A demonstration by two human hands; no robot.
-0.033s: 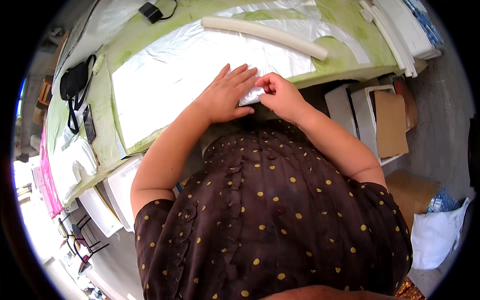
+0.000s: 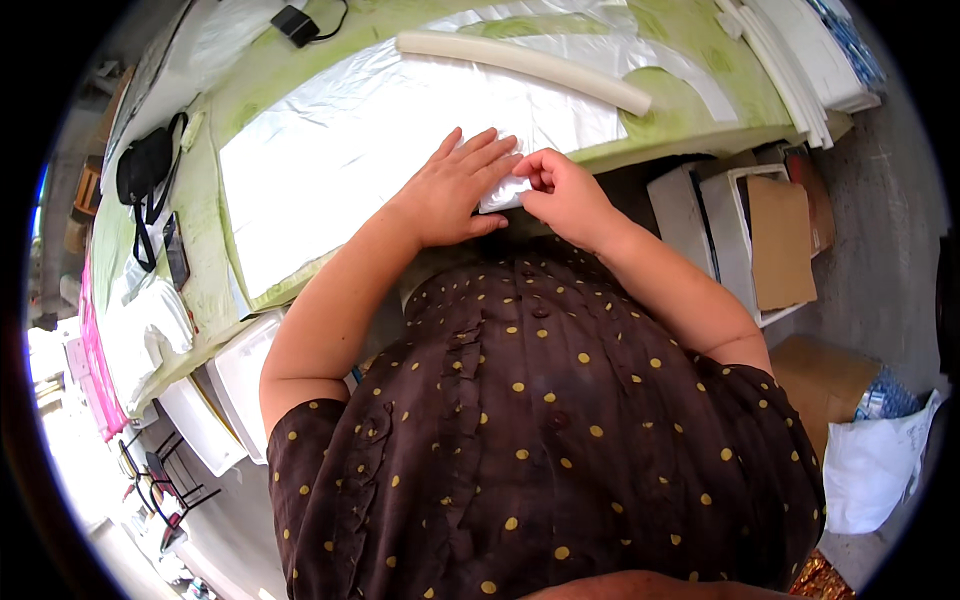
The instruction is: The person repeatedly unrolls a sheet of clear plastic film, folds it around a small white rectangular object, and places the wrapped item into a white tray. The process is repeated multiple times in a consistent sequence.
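Note:
A shiny white plastic sheet [image 2: 330, 180] is spread over the green-covered table [image 2: 700, 80]. At its near edge, my left hand [image 2: 452, 195] lies flat on the sheet with the fingers stretched out and the thumb apart. Close beside it, my right hand [image 2: 566, 200] pinches the sheet's near edge between thumb and fingers. A small crumpled fold [image 2: 505, 195] of the same white plastic shows between the two hands. What exactly sits inside the right fingertips is partly hidden.
A long cream roll [image 2: 525, 70] lies across the sheet beyond my hands. To the left are a black bag [image 2: 145, 165], a phone [image 2: 177, 250] and a black box with a cord [image 2: 296, 25]. White bins [image 2: 740, 240] with cardboard stand below the table's right side.

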